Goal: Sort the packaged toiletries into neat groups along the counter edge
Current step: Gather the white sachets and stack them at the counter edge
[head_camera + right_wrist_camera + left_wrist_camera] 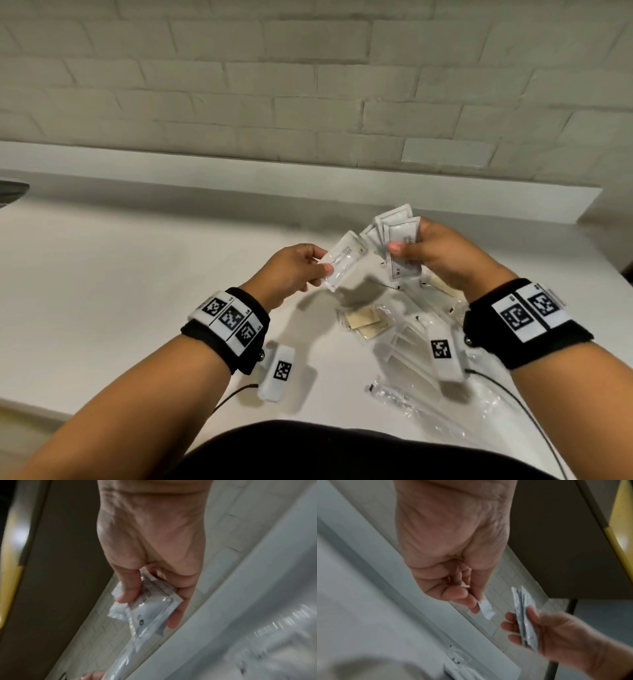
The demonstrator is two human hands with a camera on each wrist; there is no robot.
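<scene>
My left hand (320,265) (474,601) pinches one clear, flat packet (344,260) (486,608) between thumb and fingers, above the white counter (137,291). Just to its right, my right hand (407,253) (150,604) grips a fanned bunch of white sachets (399,240) (149,612) (523,620), thumb on top. The two hands are close together, the packet's tip nearly touching the sachets. Below the hands, more wrapped items lie loose on the counter: tan sachets (364,322), packaged combs (407,356) and a clear-wrapped long item (397,394).
A white brick wall (308,85) with a raised ledge (274,178) runs behind the counter. A dark object (10,192) shows at the far left edge. Cables (520,404) trail from the wrist units over the counter's near right side.
</scene>
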